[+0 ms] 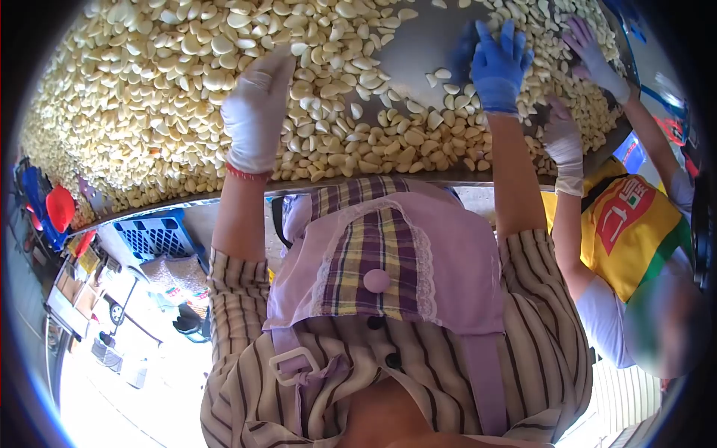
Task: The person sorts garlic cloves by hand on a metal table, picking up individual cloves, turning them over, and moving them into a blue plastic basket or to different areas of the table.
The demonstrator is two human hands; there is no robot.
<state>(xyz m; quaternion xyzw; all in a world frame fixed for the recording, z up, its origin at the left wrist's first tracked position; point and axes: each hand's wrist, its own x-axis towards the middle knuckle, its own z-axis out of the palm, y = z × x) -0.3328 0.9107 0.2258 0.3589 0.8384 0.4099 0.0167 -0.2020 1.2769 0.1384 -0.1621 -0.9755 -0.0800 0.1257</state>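
Observation:
A big heap of peeled garlic cloves (149, 89) covers a metal table (418, 45). My left hand (258, 112), in a white glove, lies flat on the cloves near the table's front edge and holds nothing. My right hand (499, 67), in a blue glove, has its fingers spread over scattered cloves beside a bare patch of metal. I wear a striped shirt and a lilac checked apron (388, 261).
A co-worker in a yellow apron (627, 224) stands at my right, with one gloved hand (594, 52) on the cloves and the other (564, 142) at the table's edge. Below the table at the left are a blue plastic crate (157, 235) and red items (60, 205).

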